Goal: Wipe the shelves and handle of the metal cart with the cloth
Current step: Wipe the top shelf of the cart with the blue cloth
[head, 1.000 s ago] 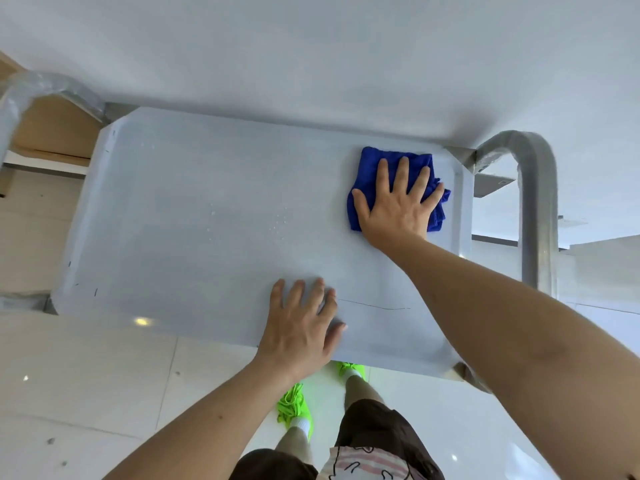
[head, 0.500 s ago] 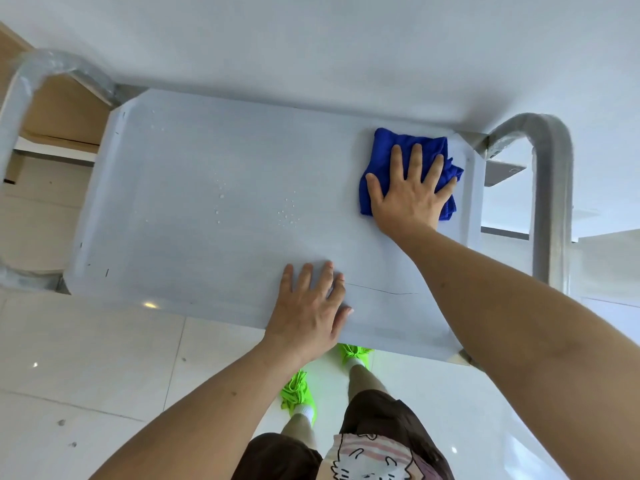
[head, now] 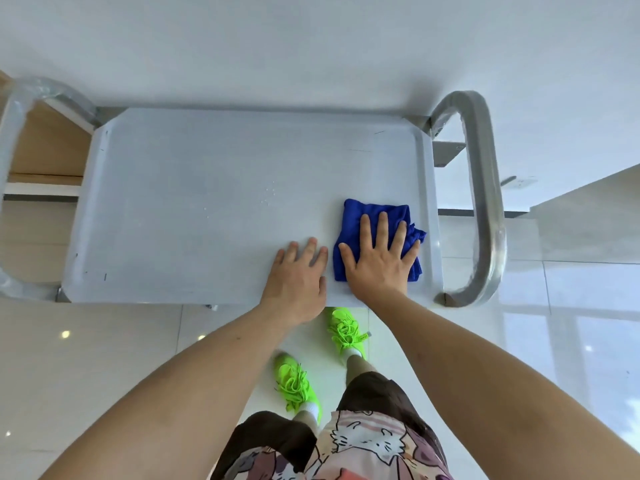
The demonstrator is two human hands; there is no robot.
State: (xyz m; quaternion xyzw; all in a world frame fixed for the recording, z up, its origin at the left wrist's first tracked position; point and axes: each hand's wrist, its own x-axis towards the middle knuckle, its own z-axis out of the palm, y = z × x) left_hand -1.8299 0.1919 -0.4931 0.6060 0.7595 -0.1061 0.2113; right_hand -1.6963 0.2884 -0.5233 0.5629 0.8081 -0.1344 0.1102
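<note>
One blue cloth (head: 375,216), two tube handles (head: 485,202), one at each end of the cart's top shelf (head: 207,202), and a few water drops mid-shelf. Right hand (head: 379,261) presses flat on the cloth near the shelf's front right corner, fingers straight and spread wide. Left hand (head: 298,278) rests flat on bare metal just beside it, fingers straight and close together.

The right hand (head: 379,261) lies flat over the blue cloth (head: 375,216), hiding the cloth's centre and near edge; only its far edge and side folds show. The top shelf (head: 214,202) conceals any lower shelves and most of the cart's frame (one small part under the near rim, too small to tell, is visible). The left handle (head: 14,133) is cut off by the picture's edge; the person's torso is cut off at the bottom edge; the droplets (head: 268,195) are too small to count.
</note>
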